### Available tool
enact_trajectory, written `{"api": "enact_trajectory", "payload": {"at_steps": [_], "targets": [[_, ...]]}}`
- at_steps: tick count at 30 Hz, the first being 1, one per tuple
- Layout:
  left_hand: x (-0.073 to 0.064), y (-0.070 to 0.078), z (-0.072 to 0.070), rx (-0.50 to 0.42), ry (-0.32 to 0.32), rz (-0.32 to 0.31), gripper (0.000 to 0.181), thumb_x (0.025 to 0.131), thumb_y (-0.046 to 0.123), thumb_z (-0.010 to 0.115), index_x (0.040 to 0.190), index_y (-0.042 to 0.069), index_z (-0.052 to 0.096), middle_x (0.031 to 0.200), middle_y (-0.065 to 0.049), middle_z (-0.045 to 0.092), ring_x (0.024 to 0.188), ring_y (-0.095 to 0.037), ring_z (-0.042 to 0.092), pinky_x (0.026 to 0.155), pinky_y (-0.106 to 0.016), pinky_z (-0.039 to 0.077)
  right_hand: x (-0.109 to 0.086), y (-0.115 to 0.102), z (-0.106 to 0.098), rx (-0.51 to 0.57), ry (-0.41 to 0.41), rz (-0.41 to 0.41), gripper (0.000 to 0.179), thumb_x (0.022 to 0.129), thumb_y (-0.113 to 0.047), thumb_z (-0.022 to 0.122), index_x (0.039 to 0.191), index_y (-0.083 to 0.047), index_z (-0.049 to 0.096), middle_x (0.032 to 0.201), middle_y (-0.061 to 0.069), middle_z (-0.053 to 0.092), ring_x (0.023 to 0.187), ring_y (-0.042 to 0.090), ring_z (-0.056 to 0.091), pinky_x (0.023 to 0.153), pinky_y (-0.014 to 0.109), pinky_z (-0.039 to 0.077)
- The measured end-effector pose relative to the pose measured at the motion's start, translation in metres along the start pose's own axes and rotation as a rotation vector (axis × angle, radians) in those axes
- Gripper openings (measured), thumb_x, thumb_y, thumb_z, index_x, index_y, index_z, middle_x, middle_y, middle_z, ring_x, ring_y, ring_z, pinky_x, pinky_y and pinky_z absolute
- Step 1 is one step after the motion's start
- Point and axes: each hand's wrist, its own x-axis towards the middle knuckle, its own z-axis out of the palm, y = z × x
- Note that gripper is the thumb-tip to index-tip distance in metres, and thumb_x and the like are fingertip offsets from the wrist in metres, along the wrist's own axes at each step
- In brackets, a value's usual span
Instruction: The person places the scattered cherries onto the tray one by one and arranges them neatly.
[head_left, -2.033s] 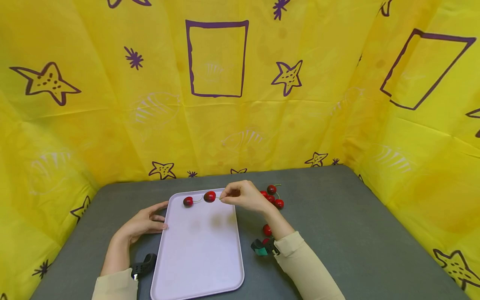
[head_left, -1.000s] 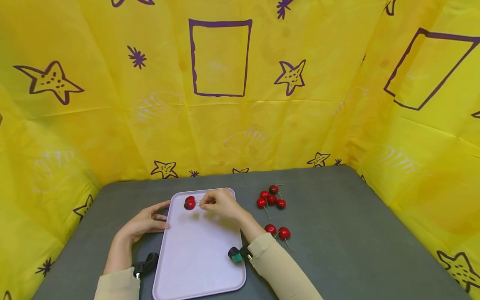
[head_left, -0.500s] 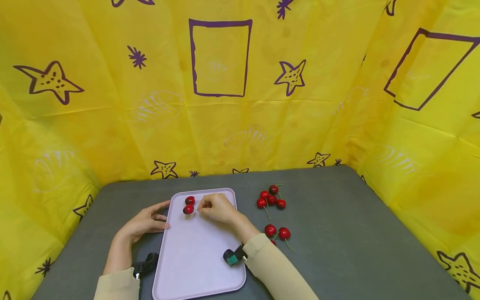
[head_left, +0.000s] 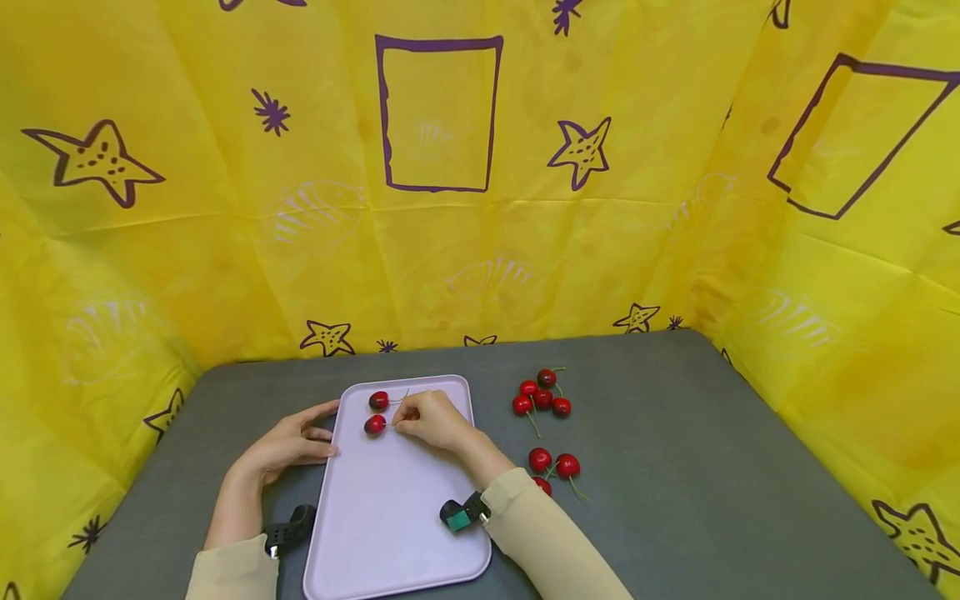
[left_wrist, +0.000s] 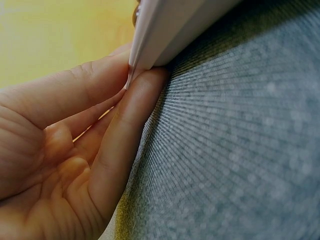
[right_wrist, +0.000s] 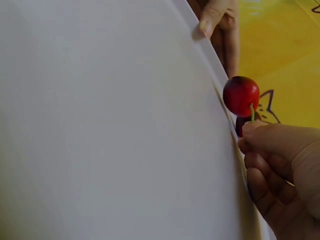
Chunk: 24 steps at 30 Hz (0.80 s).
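Observation:
My right hand (head_left: 431,418) pinches a red cherry (head_left: 375,426) by its green stem, low over the upper left part of the pale lilac tray (head_left: 397,517). Just behind it lies another cherry (head_left: 378,402), its stem pointing right; in the right wrist view the pinched cherry (right_wrist: 241,96) partly hides it. At the tray's left edge, my left hand (head_left: 288,443) holds the rim, thumb over it and the other fingers along the outside. The left wrist view shows the tray's edge (left_wrist: 170,35) between thumb and finger.
Right of the tray, a cluster of several cherries (head_left: 543,399) lies on the grey table (head_left: 675,467). Closer in is a group of three cherries (head_left: 567,465), one partly behind the right sleeve (head_left: 551,533). A yellow patterned cloth (head_left: 420,267) encloses the table's back and sides.
My right hand has brought the pinched cherry leftward over the tray, then toward the near side, so it now sits in front of the other cherry. My left hand stays at the rim.

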Motion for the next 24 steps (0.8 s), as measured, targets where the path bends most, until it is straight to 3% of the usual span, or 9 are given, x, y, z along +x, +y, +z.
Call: {"api": "enact_trajectory", "payload": {"at_steps": [24], "targets": [[-0.0005,0.0007,-0.0001,0.003,0.001,0.0,0.094,0.083,0.018,0.079,0.157,0.007,0.022,0.124,-0.022,0.057,0.098,-0.017,0.061,0.086,-0.03,0.061,0.0012,0.0028,0.0012,-0.062,0.023,-0.008,0.004,0.087,-0.013,0.074,0.088,-0.014,0.077,0.083,-0.001,0.075,0.07,-0.004,0.051,0.067,0.007,0.042]]}}
